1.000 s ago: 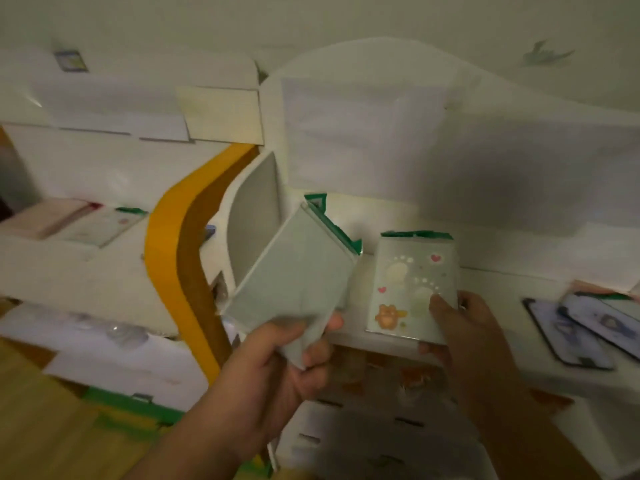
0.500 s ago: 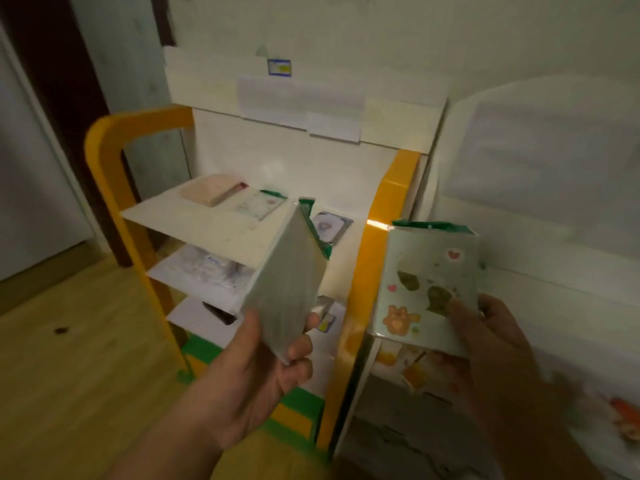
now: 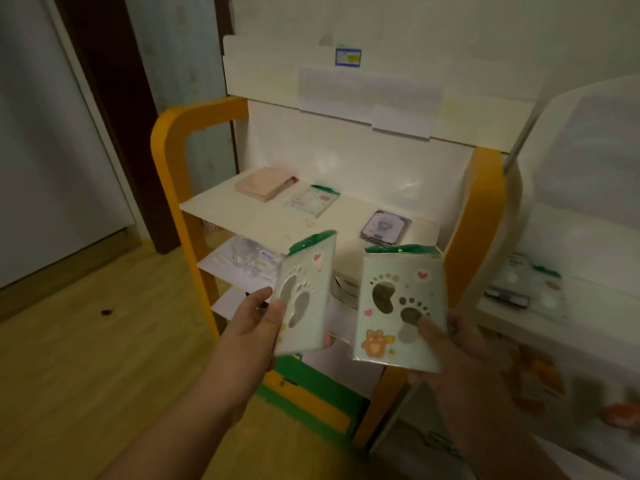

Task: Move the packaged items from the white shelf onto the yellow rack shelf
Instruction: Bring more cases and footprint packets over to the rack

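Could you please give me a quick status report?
Left hand grips left packet. Right hand grips right packet. Both short of yellow rack's top shelf. Nothing blocking.

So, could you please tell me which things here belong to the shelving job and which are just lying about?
Part of the job:
- left pack, held by left hand
- right pack, held by right hand
- yellow rack, top shelf
- white shelf, packs lying on it

Just lying about:
- blue sticker
- clear bag on lower shelf
- floor speck
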`<state>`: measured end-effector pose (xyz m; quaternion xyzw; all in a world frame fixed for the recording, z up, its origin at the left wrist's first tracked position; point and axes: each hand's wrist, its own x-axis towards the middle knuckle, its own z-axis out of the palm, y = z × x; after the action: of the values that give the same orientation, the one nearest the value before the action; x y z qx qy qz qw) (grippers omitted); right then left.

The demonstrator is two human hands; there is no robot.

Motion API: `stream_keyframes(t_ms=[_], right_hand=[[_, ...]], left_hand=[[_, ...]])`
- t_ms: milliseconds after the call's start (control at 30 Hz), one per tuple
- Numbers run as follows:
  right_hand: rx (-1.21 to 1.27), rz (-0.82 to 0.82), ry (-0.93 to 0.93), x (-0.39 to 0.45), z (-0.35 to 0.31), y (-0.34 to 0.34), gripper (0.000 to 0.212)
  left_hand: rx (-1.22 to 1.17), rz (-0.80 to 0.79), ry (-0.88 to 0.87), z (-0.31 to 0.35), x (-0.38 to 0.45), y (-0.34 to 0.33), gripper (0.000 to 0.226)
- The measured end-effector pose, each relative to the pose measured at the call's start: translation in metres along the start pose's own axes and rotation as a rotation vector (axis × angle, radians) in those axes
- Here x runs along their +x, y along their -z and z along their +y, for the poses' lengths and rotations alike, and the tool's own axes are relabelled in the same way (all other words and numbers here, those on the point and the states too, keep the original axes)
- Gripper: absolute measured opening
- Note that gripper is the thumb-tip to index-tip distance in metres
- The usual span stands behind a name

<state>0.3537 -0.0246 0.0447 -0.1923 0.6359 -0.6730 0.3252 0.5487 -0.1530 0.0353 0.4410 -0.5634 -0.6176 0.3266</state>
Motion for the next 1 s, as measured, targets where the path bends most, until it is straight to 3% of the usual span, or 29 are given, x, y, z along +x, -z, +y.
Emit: stream_keyframes(t_ms=[233, 400, 733, 1000], right_hand=[[0.015, 0.026, -0.04, 0.057, 0.015, -0.042, 0.008], [0.032, 0.066, -0.066, 0.115, 0.014, -0.074, 0.01], [0.073, 0.085, -0.101, 0.199, 0.003, -0.126, 0.012], [0.076, 0.237, -0.049, 0.238, 0.008, -0.165, 0.015]], left_hand=[[0.179, 0.096, -0.176, 0.013, 0.068, -0.002, 0.032], [0.291, 0.126, -0.271, 0.033, 0.131, 0.003, 0.035], [0.392, 0.198, -0.258, 0.044, 0.246, 0.022, 0.035], [0.528, -0.017, -0.26, 0.041, 0.363, 0.042, 0.036]])
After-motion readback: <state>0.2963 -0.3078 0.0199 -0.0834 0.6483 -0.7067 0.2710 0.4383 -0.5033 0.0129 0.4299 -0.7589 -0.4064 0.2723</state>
